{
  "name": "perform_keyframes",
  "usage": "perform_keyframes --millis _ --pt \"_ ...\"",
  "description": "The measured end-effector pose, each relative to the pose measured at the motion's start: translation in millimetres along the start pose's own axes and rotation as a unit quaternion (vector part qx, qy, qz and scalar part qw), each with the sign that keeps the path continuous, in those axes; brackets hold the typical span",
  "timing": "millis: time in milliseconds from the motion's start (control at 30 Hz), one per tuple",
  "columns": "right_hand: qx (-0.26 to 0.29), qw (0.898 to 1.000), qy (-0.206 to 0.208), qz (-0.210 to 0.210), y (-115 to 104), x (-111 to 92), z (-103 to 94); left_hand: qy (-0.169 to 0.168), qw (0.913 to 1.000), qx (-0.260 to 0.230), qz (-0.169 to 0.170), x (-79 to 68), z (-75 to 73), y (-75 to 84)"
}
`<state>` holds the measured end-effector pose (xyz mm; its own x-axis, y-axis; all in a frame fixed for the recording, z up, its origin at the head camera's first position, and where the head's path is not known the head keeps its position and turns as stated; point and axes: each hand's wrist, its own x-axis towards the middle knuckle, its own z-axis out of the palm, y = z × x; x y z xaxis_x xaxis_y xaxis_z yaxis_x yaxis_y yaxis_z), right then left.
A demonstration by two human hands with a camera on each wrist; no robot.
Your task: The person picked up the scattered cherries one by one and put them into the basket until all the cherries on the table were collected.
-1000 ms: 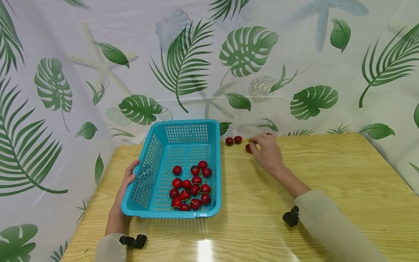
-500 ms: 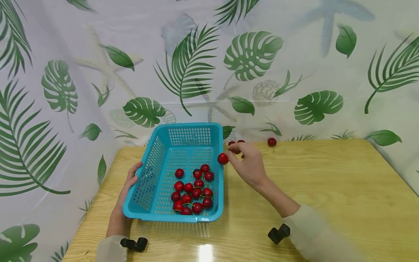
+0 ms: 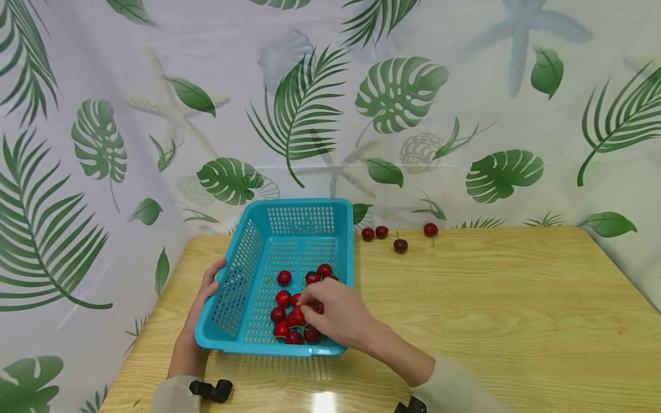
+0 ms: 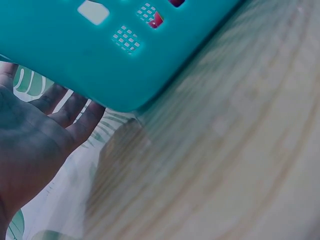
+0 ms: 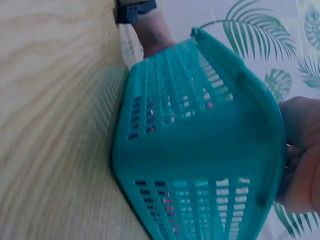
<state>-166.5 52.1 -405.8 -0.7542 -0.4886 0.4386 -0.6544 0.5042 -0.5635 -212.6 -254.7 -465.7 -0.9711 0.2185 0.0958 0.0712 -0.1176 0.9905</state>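
Observation:
A blue plastic basket (image 3: pixel 217 338) with perforated walls stands on the table and holds several red cherries (image 3: pixel 284 278). My left hand (image 3: pixel 198 301) rests against the basket's left side, its fingers fairly straight along the outer wall in the left wrist view; their tips are hidden by the basket. Reaching over the right rim, my right hand (image 3: pixel 335 312) is low inside the basket, thumb and forefinger pinched together just above a bright red cherry (image 3: pixel 298 315). The stem between those fingertips is too small to make out. From the right wrist view, the basket wall partly hides this hand (image 5: pixel 302 155).
Several loose cherries (image 3: pixel 400 245) lie on the wooden table (image 3: pixel 490 304) near its back edge, right of the basket. A leaf-patterned cloth (image 3: pixel 439 132) hangs behind the table and along its left side. Each wrist wears a black camera mount (image 3: pixel 212 390).
My right hand has picked a cherry from the back of the table by its stem and carried it left and down into the basket. The left hand stays at the basket's side.

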Motion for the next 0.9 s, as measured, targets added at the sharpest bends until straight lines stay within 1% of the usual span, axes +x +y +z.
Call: perform_keyframes --millis 67,133,200,267,400,467,533,633,700,800,900 --pt "-0.022 0.998 -0.065 0.006 -6 0 5.8 -0.007 1.0000 -0.005 0.001 -0.8 -0.5 -0.6" --pt "-0.037 0.992 -0.119 0.011 -10 2 9.6 -0.014 0.9998 -0.012 0.000 -1.6 -0.9 -0.9" --pt "-0.044 0.987 -0.156 0.016 -12 3 11.9 -0.019 0.9997 -0.018 0.002 -1.9 -1.2 -1.2" --pt "-0.036 0.983 -0.181 0.024 -13 6 12.1 -0.020 0.9997 -0.015 0.006 -1.7 -2.0 -1.6" --pt "-0.011 0.975 -0.218 0.042 -13 13 12.4 -0.013 0.9999 -0.007 0.007 -1.1 -2.7 -1.3" --pt "-0.001 0.971 -0.233 0.046 -12 16 13.9 -0.006 1.0000 -0.006 0.003 -0.9 -2.6 -1.0" --pt "0.004 0.967 -0.249 0.048 -10 18 16.7 0.001 1.0000 -0.004 -0.002 -0.7 -2.2 -1.0" --pt "0.004 0.962 -0.268 0.050 -9 22 21.6 0.010 0.9999 0.000 0.000 -0.3 -1.6 -2.2" --pt "-0.014 0.960 -0.276 0.046 -7 24 25.1 0.009 0.9999 0.000 0.011 0.1 -1.6 -3.2" --pt "-0.048 0.959 -0.277 0.039 -6 27 28.7 0.002 0.9996 -0.001 0.028 1.1 -2.0 -4.1" --pt "-0.078 0.958 -0.274 0.037 -5 28 31.1 -0.003 0.9995 -0.005 0.032 0.6 -2.4 -4.2"
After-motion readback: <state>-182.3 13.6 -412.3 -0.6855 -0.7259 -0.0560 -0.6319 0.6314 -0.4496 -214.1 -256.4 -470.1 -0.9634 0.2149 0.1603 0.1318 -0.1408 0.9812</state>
